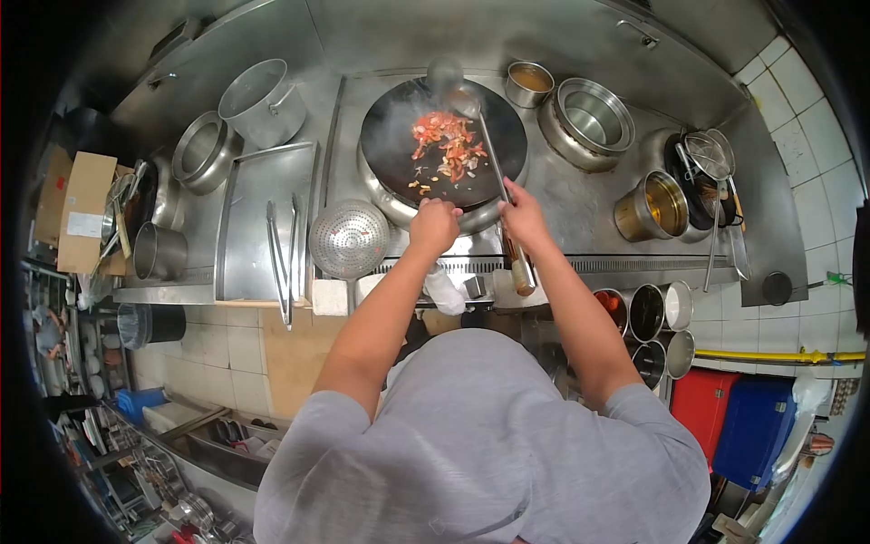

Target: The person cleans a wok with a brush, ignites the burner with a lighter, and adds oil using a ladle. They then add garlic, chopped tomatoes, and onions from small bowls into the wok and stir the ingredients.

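A dark wok [385, 150] sits on the burner in front of me, with red and pale chopped food [446, 145] in it and steam rising at its far left. My left hand [435, 225] is closed at the wok's near rim; the part under its fingers is hidden. My right hand [523, 216] grips the long handle of a ladle [490, 145]. Its bowl lies toward the far side of the wok, beyond the food, and its wooden end sticks out below my hand. Below my left hand lies a white cloth [444, 292] on the stove's front edge.
Left of the wok are a perforated strainer [349, 238], a metal tray [263, 227] with tongs [279, 263], and a tall pot [263, 104]. To the right stand a small pot of brown liquid [529, 83], a nested pot [594, 118] and a container of yellow oil [666, 207].
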`<state>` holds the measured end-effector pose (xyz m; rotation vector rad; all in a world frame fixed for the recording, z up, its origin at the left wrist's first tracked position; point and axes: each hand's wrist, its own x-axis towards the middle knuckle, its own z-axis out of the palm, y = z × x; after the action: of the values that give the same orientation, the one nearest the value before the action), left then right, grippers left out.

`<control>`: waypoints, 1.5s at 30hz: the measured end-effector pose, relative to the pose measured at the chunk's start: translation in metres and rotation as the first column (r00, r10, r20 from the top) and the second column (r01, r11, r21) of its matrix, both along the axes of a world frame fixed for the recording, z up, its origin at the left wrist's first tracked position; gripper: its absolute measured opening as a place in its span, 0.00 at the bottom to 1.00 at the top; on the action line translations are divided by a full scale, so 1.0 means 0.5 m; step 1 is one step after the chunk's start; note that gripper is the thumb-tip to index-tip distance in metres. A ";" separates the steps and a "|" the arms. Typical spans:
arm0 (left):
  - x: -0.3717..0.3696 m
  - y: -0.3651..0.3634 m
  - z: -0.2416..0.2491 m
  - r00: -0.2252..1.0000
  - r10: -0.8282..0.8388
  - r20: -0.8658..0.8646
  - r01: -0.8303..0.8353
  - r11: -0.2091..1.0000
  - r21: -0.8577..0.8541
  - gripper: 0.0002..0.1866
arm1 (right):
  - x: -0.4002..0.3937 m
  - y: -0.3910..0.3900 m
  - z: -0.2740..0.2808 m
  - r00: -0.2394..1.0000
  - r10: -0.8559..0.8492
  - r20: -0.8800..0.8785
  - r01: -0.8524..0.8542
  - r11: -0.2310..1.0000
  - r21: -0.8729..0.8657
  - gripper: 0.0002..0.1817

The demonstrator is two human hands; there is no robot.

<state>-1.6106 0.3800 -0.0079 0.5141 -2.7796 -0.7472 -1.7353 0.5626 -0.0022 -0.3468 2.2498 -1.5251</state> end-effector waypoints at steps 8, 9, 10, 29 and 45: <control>0.009 0.006 0.006 0.999 0.027 -0.032 -0.027 1.000 0.009 0.15 | 0.007 0.087 -0.002 0.868 0.450 -0.209 -0.411 0.888 0.206 0.35; 0.010 0.005 0.006 0.999 0.019 -0.030 -0.018 1.000 0.008 0.15 | 0.023 0.125 -0.022 0.829 0.479 -0.290 -0.451 0.878 0.159 0.35; 0.011 0.004 0.006 1.000 0.009 -0.028 -0.009 1.000 0.006 0.15 | 0.071 0.152 0.078 0.831 0.519 -0.200 -0.432 0.829 0.356 0.35; 0.004 -0.004 -0.002 0.999 -0.011 -0.040 0.012 0.999 0.030 0.14 | 0.062 0.062 0.010 0.967 0.092 0.238 -0.076 0.994 -0.074 0.35; 0.003 0.000 0.005 1.000 -0.009 -0.014 0.009 1.000 0.023 0.15 | -0.027 -0.021 -0.053 0.995 0.011 -0.102 -0.010 1.000 0.011 0.33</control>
<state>-1.6093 0.3800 -0.0054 0.4994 -2.7654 -0.7832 -1.7489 0.5519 -0.0289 -0.4426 2.3293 -1.5212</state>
